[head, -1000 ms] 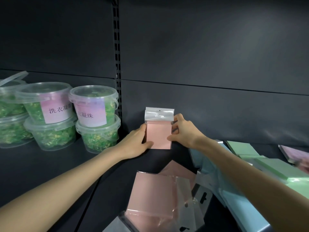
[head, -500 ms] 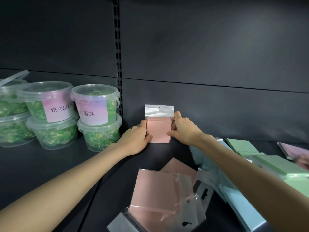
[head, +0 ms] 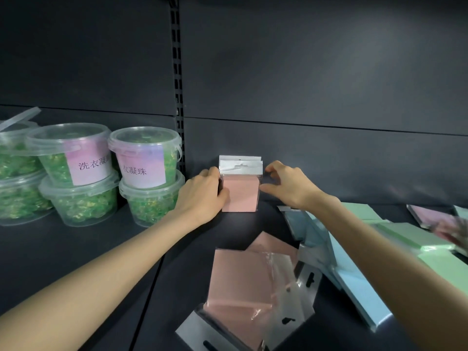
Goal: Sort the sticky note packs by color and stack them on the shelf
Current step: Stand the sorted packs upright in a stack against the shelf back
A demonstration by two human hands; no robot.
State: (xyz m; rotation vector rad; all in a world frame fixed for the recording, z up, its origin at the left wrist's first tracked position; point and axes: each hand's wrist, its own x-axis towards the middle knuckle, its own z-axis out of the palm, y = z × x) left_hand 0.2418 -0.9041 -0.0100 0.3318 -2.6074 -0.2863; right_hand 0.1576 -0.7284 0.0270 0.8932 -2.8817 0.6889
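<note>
Head view: two pink packs stand upright on the shelf, against its back wall, just right of the tubs. Left grip closes on their left edge, thumb on the front face. Right grip is curled at the right edge; it cannot be told whether it pinches the wrap or only sits beside it.

Risk, as judged: the packs rest on a narrow bottom edge, so an uneven release could tip them forward or slide the front one off the rear. The slick wrap adds to this.

Loose pink packs lie flat near the shelf front beside blue packs; green packs lie further right. A withdrawing forearm could drag these and mix the colours.
</note>
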